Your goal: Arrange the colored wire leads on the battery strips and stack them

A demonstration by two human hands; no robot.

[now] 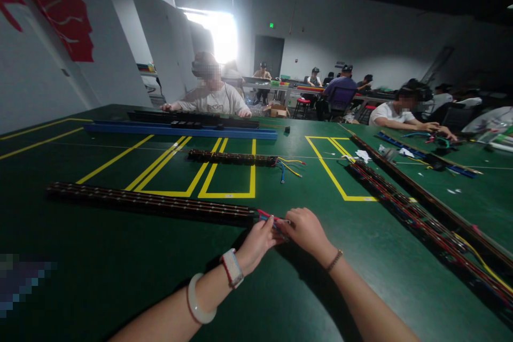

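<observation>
A long dark bar with copper-coloured strips [152, 202] lies across the green table, and red and blue wires [264, 215] come out of its right end. My left hand [256, 243] is closed on these wires close to the bar's end, thumb on top. Just to the right, my right hand [306, 230] has its fingers pinched at the wires' far ends; the tips are partly hidden by the fingers. Beyond them lies a shorter dark bar [232, 157] with loose yellow, blue and red wires [289, 165] at its right end.
Blue and black rails [180, 129] lie at the table's far side, in front of a seated person [216, 96]. Long wired bars [409, 214] run diagonally on the right. Another person [404, 109] works at the far right. Yellow tape [326, 168] marks the green table [120, 278].
</observation>
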